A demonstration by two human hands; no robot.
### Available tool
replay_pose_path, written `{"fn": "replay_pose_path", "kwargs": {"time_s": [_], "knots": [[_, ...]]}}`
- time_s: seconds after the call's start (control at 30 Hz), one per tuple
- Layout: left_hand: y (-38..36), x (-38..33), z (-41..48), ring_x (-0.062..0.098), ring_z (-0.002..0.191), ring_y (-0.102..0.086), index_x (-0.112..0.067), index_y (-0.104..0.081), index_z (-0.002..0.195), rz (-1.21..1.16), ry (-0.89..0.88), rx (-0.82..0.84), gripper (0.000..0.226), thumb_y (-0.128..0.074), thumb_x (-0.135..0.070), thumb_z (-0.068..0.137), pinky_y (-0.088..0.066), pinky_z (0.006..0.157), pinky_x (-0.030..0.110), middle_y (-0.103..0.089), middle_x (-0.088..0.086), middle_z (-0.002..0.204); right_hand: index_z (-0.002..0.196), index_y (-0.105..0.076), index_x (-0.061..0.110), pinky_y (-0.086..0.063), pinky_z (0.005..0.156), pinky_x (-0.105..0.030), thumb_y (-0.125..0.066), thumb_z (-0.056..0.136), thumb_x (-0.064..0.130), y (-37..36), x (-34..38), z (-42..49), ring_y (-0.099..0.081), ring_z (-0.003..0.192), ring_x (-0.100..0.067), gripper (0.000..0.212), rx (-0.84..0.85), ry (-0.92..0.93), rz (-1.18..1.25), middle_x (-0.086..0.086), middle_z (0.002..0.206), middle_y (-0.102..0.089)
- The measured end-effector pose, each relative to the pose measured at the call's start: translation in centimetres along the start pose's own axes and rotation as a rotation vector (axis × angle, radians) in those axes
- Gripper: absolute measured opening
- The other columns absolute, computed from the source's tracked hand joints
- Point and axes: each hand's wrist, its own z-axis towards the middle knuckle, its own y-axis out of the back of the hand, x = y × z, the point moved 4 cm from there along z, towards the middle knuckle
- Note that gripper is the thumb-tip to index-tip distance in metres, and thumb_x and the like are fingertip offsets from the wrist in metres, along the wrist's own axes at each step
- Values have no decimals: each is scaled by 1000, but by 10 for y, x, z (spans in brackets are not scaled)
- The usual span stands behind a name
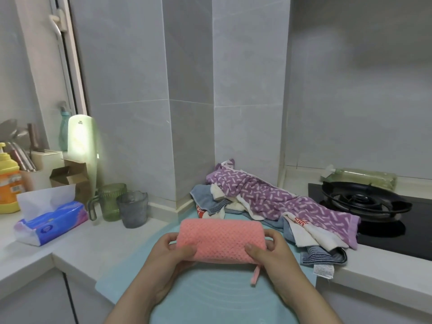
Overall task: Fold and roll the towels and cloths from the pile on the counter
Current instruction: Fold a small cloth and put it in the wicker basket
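Towel work, as I have it: the pink roll (221, 239) lies crosswise between my hands over the mat (210, 298); whether it touches the mat I cannot tell. My left hand (169, 252) grips its 9 o'clock end, thumb pressed on the near face and fingers curled round behind. My right hand (274, 256) grips the 3 o'clock end the same way. A loop (255, 275) hangs under the roll beside my right thumb. The pile (245, 206) sits on the counter (374, 272) at 1 o'clock from the roll, just beyond it, a purple towel (275, 197) draped across the top. A burner (363, 201) stands at 2 o'clock, two cups (112, 202) at 10 and a tissue pack (52, 224) at 9.
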Motion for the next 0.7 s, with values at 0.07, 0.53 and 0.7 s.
{"fn": "replay_pose_path", "kwargs": {"time_s": [0.07,0.53,0.7], "knots": [[1,1,-2,37,83,-71,7,-51,112,15,-25,-9,87,-94,-13,38,-60,77,45,-70,29,97,111,-53,19,-56,56,-31,-71,86,10,2,-1,0,-69,76,-42,32,-32,22,-6,-3,102,-72],[7,5,0,35,87,-69,5,-59,109,72,-10,-155,83,-94,-20,38,-60,79,43,-69,27,99,102,-54,33,-46,66,-18,-72,85,26,-1,-9,7,-71,62,-18,26,31,-14,-166,15,96,-70],[16,8,2,35,94,-64,-4,-63,109,82,28,-242,65,-78,-19,47,-46,94,54,-66,25,104,106,-47,50,-49,81,-18,-73,81,12,-1,-22,9,-59,93,17,53,131,-127,-275,38,98,-62]]}}
